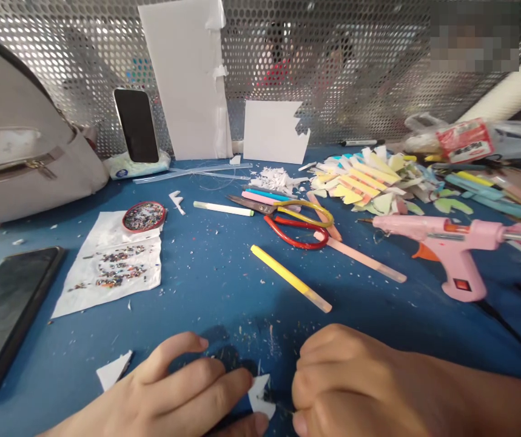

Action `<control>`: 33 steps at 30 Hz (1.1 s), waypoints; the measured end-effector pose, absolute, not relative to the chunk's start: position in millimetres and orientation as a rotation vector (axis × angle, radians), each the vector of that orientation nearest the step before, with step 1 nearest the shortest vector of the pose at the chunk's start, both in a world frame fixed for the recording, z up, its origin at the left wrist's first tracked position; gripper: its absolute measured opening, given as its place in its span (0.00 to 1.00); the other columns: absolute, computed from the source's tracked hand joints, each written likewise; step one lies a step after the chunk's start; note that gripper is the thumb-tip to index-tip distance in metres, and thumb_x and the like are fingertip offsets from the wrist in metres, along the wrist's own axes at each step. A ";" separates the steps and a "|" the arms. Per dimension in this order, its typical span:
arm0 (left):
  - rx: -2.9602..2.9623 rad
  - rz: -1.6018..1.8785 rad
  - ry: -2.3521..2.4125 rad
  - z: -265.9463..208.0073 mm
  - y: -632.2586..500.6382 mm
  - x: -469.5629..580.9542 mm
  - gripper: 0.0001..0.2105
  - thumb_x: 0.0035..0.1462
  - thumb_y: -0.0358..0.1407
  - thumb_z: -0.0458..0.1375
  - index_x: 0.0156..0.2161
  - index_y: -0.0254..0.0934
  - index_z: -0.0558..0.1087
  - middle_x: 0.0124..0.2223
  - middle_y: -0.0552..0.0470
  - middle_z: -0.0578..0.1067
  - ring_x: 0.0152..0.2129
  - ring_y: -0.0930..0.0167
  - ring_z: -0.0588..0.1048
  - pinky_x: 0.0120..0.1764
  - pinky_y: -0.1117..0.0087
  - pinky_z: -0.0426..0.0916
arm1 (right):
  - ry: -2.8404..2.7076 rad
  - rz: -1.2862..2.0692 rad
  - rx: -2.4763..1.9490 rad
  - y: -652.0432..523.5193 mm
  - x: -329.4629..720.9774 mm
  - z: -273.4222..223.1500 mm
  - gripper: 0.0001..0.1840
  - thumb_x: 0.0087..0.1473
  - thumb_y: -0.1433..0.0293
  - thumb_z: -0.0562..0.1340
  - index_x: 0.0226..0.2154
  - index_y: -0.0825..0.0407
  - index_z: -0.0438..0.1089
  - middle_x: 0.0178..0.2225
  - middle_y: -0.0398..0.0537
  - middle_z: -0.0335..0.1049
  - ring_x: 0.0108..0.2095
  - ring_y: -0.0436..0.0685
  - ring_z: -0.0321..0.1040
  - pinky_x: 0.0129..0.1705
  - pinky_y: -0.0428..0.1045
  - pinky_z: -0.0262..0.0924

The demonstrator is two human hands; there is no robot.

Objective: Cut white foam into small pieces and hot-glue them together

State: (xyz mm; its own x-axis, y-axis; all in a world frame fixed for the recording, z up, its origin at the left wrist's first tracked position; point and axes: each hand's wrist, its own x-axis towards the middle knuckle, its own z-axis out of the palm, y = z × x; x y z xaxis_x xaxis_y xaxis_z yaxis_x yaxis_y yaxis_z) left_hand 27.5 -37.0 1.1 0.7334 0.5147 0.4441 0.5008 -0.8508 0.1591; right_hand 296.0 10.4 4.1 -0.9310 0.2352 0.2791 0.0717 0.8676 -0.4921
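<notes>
My left hand (191, 388) is at the bottom centre, its ring finger and thumb pinching a small white cut piece of board (261, 394) with a zigzag edge. The forefinger is lifted and bent away from the piece. Close by on the right, my right hand (355, 382) is closed in a fist, knuckles up. What its fingers hold is hidden, though a thin dark line runs between it and the white piece. Left of my left hand lies a white triangular scrap (113, 369). Beyond my hands are a yellow marker (290, 278) and red-and-yellow-handled scissors (282, 212).
A pink glue gun (458, 243) lies at the right, its cord trailing forward. Paper with beads (105, 267), a phone (10, 315) and a bag (19, 139) are at the left. Coloured scraps (369, 176) and white boards (276, 130) are along the perforated metal screen (333, 73).
</notes>
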 end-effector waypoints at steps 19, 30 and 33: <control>2.983 0.668 0.799 -3.1 -35.3 23.9 0.13 0.66 0.34 0.55 0.53 0.52 0.73 0.52 0.66 0.77 0.41 0.81 0.72 0.67 0.69 0.40 | -2.558 0.700 -0.281 7.7 288.7 7.9 0.06 0.59 0.77 0.57 0.31 0.55 0.65 0.24 0.42 0.67 0.25 0.49 0.63 0.33 0.45 0.60; 2.982 0.623 0.798 1.0 -36.5 23.8 0.13 0.67 0.34 0.54 0.53 0.50 0.74 0.55 0.65 0.76 0.44 0.80 0.72 0.67 0.68 0.40 | -2.727 0.601 -0.226 2.5 297.4 0.6 0.15 0.55 0.78 0.59 0.21 0.50 0.56 0.24 0.44 0.63 0.25 0.51 0.61 0.35 0.47 0.59; 2.956 0.643 0.807 1.1 -38.1 25.0 0.13 0.68 0.34 0.53 0.54 0.49 0.73 0.54 0.65 0.76 0.43 0.80 0.73 0.67 0.69 0.41 | -2.717 0.601 -0.273 0.0 297.9 -1.7 0.15 0.52 0.80 0.60 0.21 0.51 0.57 0.25 0.43 0.63 0.26 0.50 0.61 0.37 0.46 0.59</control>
